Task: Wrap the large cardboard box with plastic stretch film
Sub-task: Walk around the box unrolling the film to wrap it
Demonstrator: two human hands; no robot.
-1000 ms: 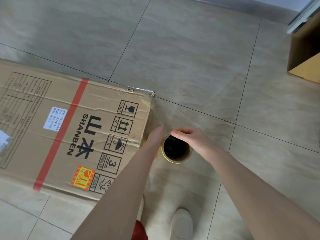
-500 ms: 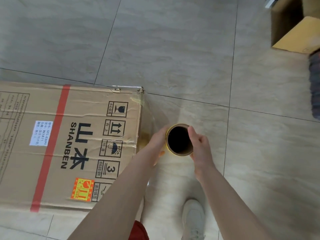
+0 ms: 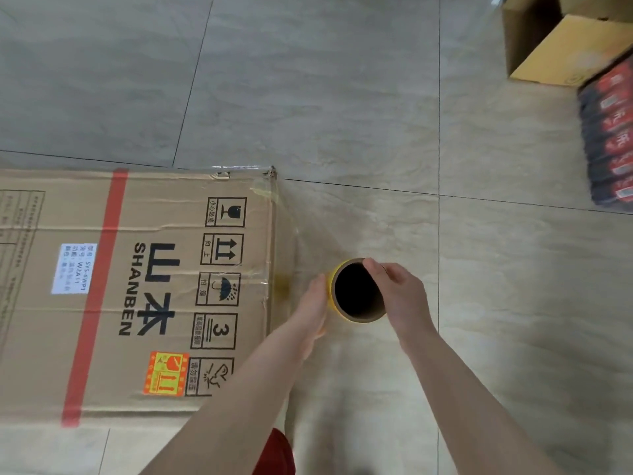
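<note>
**Film roll held beside the box's right end**

The cardboard box (image 3: 137,296) lies flat on the tiled floor (image 3: 308,80), at left. Just right of it, the stretch film roll (image 3: 358,315) stands upright. The right hand (image 3: 400,296) grips its rim with curled fingers. The left hand (image 3: 313,303) lies against its left side; I cannot tell its grip. Clear film (image 3: 296,231) runs from the box's far right corner to the roll.

Soft daylight, blurred right edge
</note>
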